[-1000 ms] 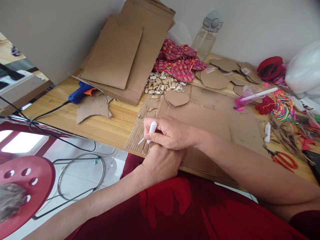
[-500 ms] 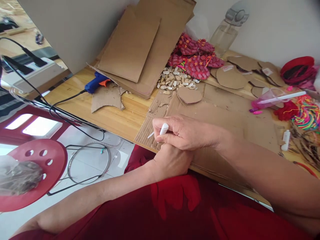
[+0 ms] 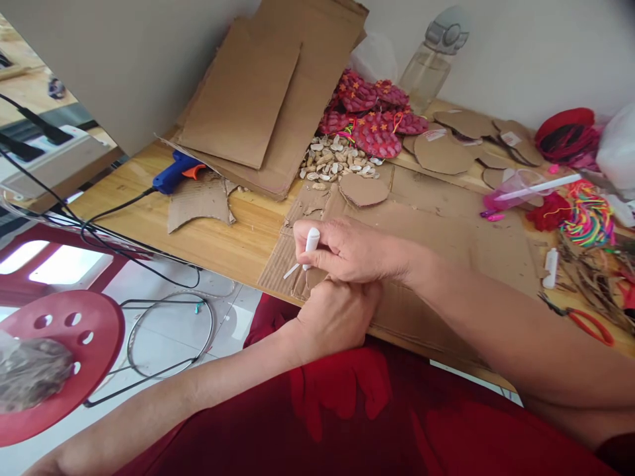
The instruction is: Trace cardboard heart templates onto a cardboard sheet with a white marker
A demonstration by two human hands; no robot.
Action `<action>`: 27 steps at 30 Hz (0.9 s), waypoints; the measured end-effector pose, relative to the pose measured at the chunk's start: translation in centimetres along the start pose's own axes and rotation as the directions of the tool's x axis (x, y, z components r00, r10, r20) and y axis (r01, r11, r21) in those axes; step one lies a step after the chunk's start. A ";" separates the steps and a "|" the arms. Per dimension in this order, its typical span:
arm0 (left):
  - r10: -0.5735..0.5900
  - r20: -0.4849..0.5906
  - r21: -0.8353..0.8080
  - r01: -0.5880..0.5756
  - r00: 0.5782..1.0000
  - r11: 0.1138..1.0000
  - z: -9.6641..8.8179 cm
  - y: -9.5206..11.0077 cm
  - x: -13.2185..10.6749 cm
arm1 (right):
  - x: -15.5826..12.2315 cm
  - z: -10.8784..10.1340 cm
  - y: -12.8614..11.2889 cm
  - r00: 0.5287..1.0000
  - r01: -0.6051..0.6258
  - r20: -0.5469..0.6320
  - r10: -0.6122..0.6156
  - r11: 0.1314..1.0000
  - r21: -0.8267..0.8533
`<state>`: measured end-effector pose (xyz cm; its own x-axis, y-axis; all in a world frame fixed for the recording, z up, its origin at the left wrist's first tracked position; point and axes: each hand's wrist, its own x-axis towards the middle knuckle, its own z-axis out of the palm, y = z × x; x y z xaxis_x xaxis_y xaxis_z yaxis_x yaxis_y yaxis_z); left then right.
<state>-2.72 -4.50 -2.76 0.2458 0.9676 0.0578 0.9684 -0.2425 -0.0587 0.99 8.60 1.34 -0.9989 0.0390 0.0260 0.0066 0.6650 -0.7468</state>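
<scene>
My right hand (image 3: 347,251) is closed around a white pen-shaped tool (image 3: 311,240), whose lower end points down at the cardboard. Just below and partly under it, my left hand (image 3: 342,311) is curled at the near edge of the sheet, its fingertips hidden. Whatever it grips or presses there does not show clearly. Beneath both hands lies a large flat cardboard sheet (image 3: 436,225). A thin white strip (image 3: 291,270) shows beside the tool's lower end. Beyond my right hand a rounded cardboard piece (image 3: 364,190) rests on the sheet.
Peanut shells (image 3: 337,158) are heaped behind, near pink decorated pieces (image 3: 377,132). A blue glue gun (image 3: 173,173) lies left, beside stacked cardboard (image 3: 238,99). At right are cut cardboard shapes (image 3: 444,152), a pink cup (image 3: 516,188), colourful cords (image 3: 588,215) and orange-handled pliers (image 3: 590,325).
The view has shifted slightly, bringing the orange-handled pliers more into sight. My right hand and the white tool have lifted a little off my left hand, showing more of the tool's lower end.
</scene>
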 end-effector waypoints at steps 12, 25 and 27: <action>-0.015 -0.037 0.020 0.016 0.999 1.000 0.2 -0.1 0.1 | -1.8 -2.2 1.9 0.951 -0.235 -0.238 0.198 0.962 -0.137; -0.011 0.010 0.017 0.011 1.000 1.000 -0.1 -0.5 0.3 | -6.4 -3.1 2.7 0.871 -0.383 -0.396 0.292 0.908 -0.172; -0.018 0.019 0.003 0.018 1.000 1.000 -0.2 -0.5 0.3 | -6.9 -3.1 2.6 0.853 -0.411 -0.422 0.309 0.895 -0.176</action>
<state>-3.16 -4.08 -2.51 0.2276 0.9729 0.0395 0.9725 -0.2251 -0.0605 8.09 12.38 1.32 -0.8300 0.5531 0.0719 0.4245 0.7101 -0.5618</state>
